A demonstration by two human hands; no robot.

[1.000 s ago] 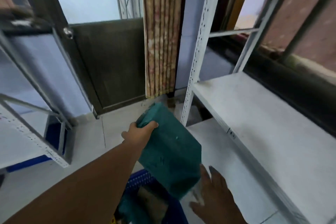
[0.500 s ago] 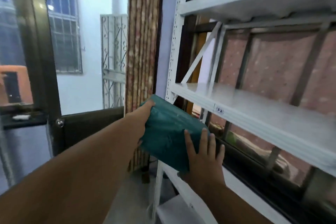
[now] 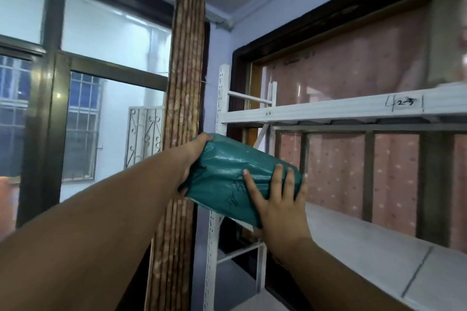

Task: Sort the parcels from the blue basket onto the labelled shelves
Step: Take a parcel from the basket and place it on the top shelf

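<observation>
green parcel (image 3: 227, 174) up in the air at 9 o'clock of the white shelves (image 3: 353, 108) | left hand (image 3: 194, 156) grip wrapped round its far end | right hand (image 3: 275, 207) grip flat, fingers spread on near face | shelf labelled 2-3 at 2 o'clock

Parcel (image 3: 235, 174) higher, now beside upper shelf (image 3: 328, 111).
</observation>
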